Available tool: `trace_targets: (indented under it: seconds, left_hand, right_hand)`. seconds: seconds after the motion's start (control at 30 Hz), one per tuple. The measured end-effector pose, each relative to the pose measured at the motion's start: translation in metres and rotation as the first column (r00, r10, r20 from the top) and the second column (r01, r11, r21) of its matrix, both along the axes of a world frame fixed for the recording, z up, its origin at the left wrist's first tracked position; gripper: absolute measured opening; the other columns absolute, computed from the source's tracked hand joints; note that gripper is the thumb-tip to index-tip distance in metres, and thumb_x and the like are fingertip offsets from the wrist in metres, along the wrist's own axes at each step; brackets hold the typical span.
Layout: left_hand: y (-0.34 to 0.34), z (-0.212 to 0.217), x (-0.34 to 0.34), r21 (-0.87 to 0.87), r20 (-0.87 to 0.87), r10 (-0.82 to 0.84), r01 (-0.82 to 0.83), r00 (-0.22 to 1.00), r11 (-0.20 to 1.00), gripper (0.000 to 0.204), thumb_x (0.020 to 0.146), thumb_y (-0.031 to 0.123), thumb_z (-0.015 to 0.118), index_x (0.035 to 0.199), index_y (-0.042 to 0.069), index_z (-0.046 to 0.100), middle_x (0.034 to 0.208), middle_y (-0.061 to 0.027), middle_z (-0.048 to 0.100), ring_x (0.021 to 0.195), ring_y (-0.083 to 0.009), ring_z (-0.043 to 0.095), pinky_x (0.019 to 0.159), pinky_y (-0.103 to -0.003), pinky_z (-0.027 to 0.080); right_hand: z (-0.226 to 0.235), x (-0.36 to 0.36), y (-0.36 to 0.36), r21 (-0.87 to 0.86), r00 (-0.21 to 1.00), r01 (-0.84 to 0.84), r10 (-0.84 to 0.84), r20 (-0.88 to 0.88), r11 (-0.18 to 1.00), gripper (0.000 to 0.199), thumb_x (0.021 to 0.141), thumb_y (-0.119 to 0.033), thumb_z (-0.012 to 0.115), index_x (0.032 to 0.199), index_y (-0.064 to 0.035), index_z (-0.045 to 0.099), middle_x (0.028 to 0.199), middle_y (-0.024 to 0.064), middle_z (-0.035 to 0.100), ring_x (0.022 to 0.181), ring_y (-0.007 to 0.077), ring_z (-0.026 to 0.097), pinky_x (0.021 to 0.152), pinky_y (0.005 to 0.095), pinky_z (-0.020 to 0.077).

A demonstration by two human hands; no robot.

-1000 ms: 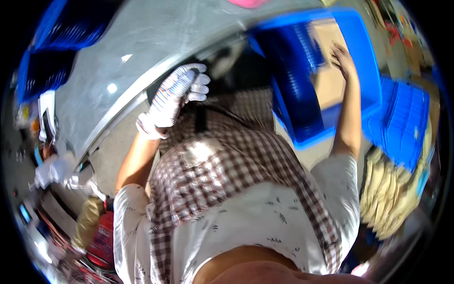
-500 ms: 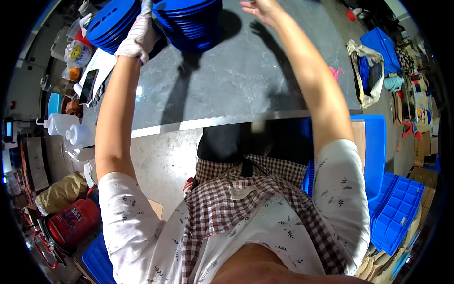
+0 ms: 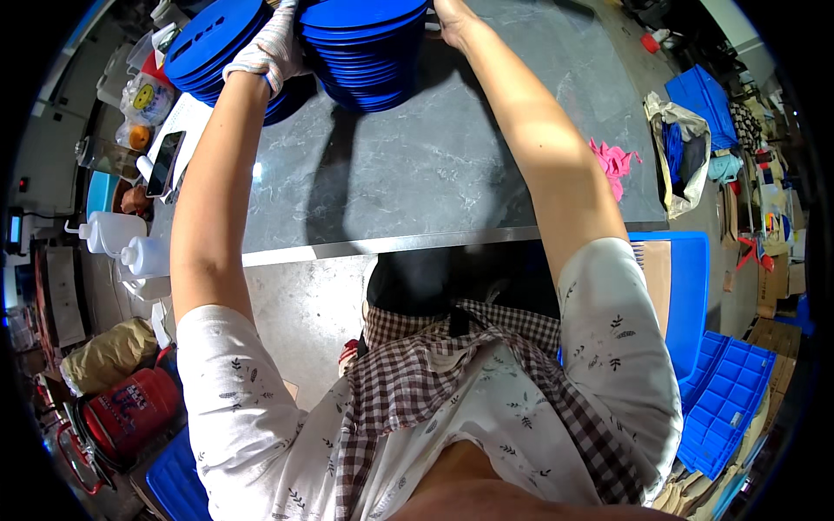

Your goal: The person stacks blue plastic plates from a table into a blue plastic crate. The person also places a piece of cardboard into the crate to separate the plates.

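Discs (image 3: 365,43), blue ones in a tall stack, sit at the far edge of the grey table (image 3: 417,174), and both arms reach out to them. Starting near: checked apron over a patterned shirt, arms stretched forward across the tabletop. Further out, the gloved left hand (image 3: 269,48) presses against the stack's left side, fingers wrapped on the rims. The bare right hand (image 3: 453,19) clamps the right side, so the pile is squeezed between both palms, probably to keep it from toppling or sliding apart. A second stack (image 3: 213,43) of slotted blue discs lies just left of the glove, tilted toward us. Off to the left, a phone (image 3: 163,163) and two white squeeze bottles (image 3: 122,243). A pink scrap (image 3: 612,161) lies on the right.
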State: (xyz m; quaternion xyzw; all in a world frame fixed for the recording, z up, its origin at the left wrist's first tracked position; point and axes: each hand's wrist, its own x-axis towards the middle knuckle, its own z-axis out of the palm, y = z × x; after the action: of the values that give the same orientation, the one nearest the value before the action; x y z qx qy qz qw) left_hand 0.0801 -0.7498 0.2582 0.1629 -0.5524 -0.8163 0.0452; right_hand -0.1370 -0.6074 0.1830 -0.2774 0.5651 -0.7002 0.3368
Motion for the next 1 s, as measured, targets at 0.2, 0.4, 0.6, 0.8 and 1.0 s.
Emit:
trace_targets:
  seconds: [0.2,0.4,0.6,0.8,1.0]
  left_hand:
    - [0.021,0.006,0.002,0.225,-0.070,0.063,-0.046,0.996,0.973,0.062,0.103,0.056,0.044,0.146,0.013,0.052,0.149,-0.0073,0.054,0.137,-0.0240,0.049,0.116,-0.037,0.035]
    - [0.099,0.050,0.040,-0.219,0.049,0.267,-0.251,0.962,0.943,0.065,0.103,0.056,0.044,0.149,0.010,0.046,0.148,-0.0120,0.053,0.139,-0.0270,0.046,0.117,-0.047,0.034]
    - [0.147,0.019,0.030,-0.034,-0.131,-0.072,0.068,0.989,0.997,0.066,0.101,0.054,0.052,0.150,0.010,0.044,0.151,-0.0129,0.050,0.140,-0.0280,0.046,0.116,-0.049,0.036]
    - [0.307,0.028,0.040,-0.020,-0.115,-0.346,0.346,0.931,0.938,0.070,0.099,0.058,0.056,0.150,0.011,0.044,0.148,-0.0124,0.054,0.134,-0.0296,0.052,0.110,-0.048,0.044]
    - [0.461,-0.045,0.005,0.519,-0.181,-0.814,0.757,0.552,0.398,0.077,0.100,0.065,0.041,0.153,0.010,0.034,0.151,-0.0129,0.049,0.130,-0.0354,0.051,0.103,-0.058,0.044]
  right_hand:
    - [-0.001,0.016,0.009,-0.047,0.999,0.036,-0.037,-0.022,0.998,0.090,0.094,-0.075,0.044,0.154,-0.0082,0.042,0.163,0.0132,0.033,0.151,0.0299,0.025,0.121,0.0486,0.0193]
    - [0.021,0.039,0.066,-0.082,0.994,0.091,-0.096,-0.059,0.992,0.086,0.098,-0.071,0.042,0.154,-0.0044,0.041,0.163,0.0133,0.034,0.150,0.0283,0.027,0.121,0.0461,0.0216]
    - [0.038,0.082,0.202,-0.003,0.955,0.286,-0.285,-0.083,0.958,0.080,0.102,-0.066,0.040,0.152,-0.0038,0.044,0.158,0.0156,0.041,0.147,0.0275,0.034,0.120,0.0383,0.0260]
    - [0.032,0.101,0.395,-0.009,0.690,0.666,-0.622,-0.370,0.746,0.078,0.102,-0.065,0.041,0.152,-0.0053,0.044,0.156,0.0165,0.043,0.146,0.0274,0.034,0.117,0.0399,0.0307]
    - [0.030,0.184,0.611,0.258,0.648,0.761,-0.701,-0.298,0.595,0.063,0.105,-0.054,0.046,0.146,-0.0070,0.052,0.145,0.0108,0.056,0.128,0.0225,0.054,0.107,0.0371,0.0450]
